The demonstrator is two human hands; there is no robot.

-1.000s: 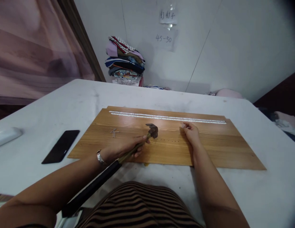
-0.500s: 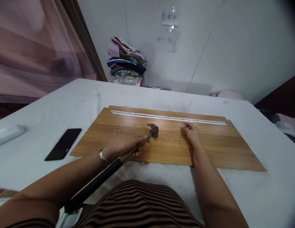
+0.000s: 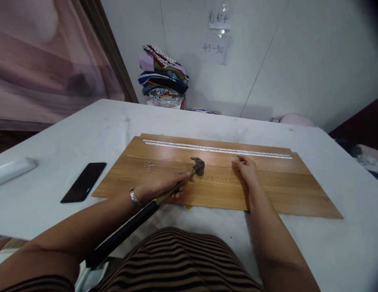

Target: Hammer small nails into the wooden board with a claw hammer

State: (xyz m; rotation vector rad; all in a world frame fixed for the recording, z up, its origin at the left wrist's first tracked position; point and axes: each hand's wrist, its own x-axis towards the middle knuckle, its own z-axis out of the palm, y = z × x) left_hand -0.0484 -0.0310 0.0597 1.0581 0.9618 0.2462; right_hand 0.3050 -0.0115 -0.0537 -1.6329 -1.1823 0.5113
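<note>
A claw hammer (image 3: pixel 199 167) with a rusty head and a black grip on its long handle slants across the board's front edge. My left hand (image 3: pixel 176 185) is closed round the handle just behind the head. Over the wooden board (image 3: pixel 283 190), my right hand (image 3: pixel 247 168) is closed, thumb and fingertips pinched together; whatever is between them is too small to name. Between the hands runs a row of small dark dots (image 3: pixel 222 179) in the wood. Several loose nails (image 3: pixel 149 166) lie on the board's left part, beyond my left wrist.
Two white measuring strips (image 3: pixel 217 149) run along the board's far side. To the left on the white table (image 3: pixel 115 117) are a black phone (image 3: pixel 83 182) and a white cylindrical object (image 3: pixel 15 170). Folded clothes (image 3: pixel 164 79) are stacked behind the table, by the wall.
The view has shifted slightly, so everything sits a little further right and higher. Both hands and the hammer keep nearly the same place over the board.
</note>
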